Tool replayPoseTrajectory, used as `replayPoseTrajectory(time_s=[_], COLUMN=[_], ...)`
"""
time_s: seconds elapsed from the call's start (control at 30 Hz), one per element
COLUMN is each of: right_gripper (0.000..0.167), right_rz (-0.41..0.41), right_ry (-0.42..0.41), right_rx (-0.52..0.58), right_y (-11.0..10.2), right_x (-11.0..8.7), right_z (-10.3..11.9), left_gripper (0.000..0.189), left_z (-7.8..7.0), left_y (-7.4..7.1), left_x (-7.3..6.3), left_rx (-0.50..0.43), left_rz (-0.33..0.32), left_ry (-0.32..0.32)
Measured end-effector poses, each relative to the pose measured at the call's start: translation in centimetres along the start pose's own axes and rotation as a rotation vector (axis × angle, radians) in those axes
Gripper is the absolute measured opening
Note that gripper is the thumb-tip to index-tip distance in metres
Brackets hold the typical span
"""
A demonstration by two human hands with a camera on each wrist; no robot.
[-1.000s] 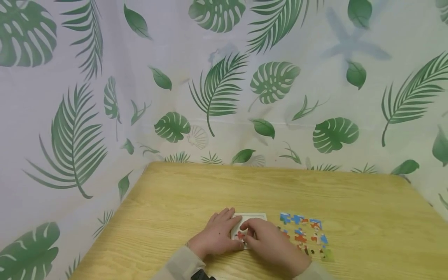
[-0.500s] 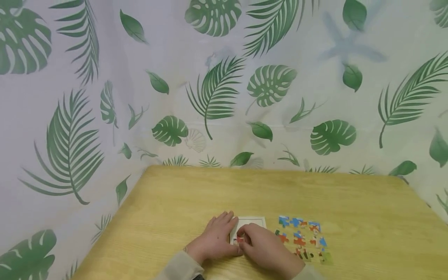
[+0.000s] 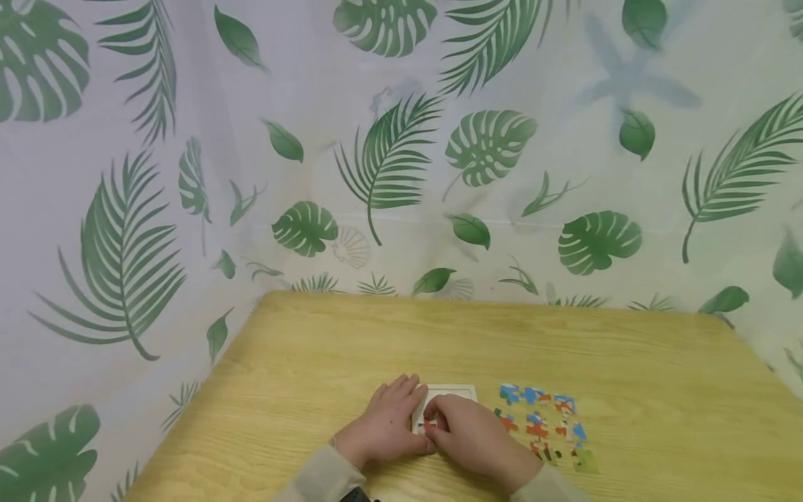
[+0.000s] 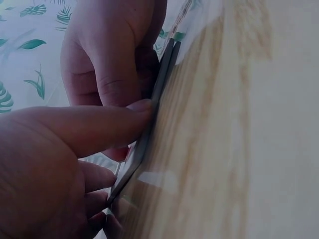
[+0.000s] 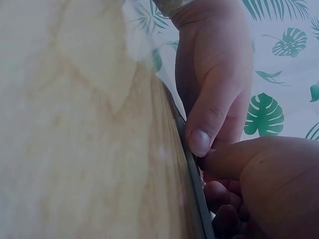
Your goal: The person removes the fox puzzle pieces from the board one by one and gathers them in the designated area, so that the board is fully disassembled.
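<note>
A pale puzzle board with a raised rim lies near the front of the table, partly hidden by both hands. My left hand rests along the board's left side with fingers extended; in the left wrist view its thumb touches the near rim. Over the board, my right hand pinches a red puzzle piece between thumb and curled fingers, at the board's lower left. Most of that piece is covered by the fingertips. Whether it lies flat in the board cannot be made out.
Several loose puzzle pieces in blue, red and green lie in rough rows to the right of the board. They stand on a wooden table. A white leaf-patterned cloth hangs behind and at the left.
My right hand has shifted slightly left and down over the board, with the red puzzle piece now closer to the left thumb. The left hand stays at the board's side.
</note>
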State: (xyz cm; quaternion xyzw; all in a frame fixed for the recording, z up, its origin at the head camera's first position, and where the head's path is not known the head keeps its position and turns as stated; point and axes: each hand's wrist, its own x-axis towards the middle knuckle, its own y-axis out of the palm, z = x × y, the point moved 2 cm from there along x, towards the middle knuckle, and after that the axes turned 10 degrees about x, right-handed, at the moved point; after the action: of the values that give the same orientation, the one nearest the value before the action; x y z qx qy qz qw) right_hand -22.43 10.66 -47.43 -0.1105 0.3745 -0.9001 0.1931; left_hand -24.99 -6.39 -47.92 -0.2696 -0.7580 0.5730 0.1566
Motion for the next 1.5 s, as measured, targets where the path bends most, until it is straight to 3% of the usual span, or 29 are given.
replayPoseTrajectory(time_s=[0.3, 0.73, 1.2, 1.33, 1.5], right_gripper=[0.014, 0.011, 0.011, 0.009, 0.009], right_rz=[0.004, -0.023, -0.13, -0.153, -0.2], right_ry=[0.013, 0.03, 0.029, 0.057, 0.099], right_rx=[-0.051, -0.012, 0.232, 0.333, 0.374], right_y=[-0.1, -0.2, -0.4, -1.1, -2.5], right_x=[0.0, -0.3, -0.7, -1.5, -2.8], right_z=[0.1, 0.2, -0.9, -1.2, -2.4], left_gripper=[0.09, 0.091, 0.092, 0.092, 0.092], left_z=[-0.3, -0.4, -0.2, -0.1, -0.1], left_y=[-0.3, -0.4, -0.6, -0.5, -0.5], left_x=[-0.1, -0.3, -0.4, -0.4, -0.2], left_rx=[-0.017, -0.026, -0.043, -0.04, -0.027], left_rz=[-0.001, 0.0, 0.037, 0.037, 0.035], left_ry=[0.006, 0.004, -0.019, -0.025, -0.027])
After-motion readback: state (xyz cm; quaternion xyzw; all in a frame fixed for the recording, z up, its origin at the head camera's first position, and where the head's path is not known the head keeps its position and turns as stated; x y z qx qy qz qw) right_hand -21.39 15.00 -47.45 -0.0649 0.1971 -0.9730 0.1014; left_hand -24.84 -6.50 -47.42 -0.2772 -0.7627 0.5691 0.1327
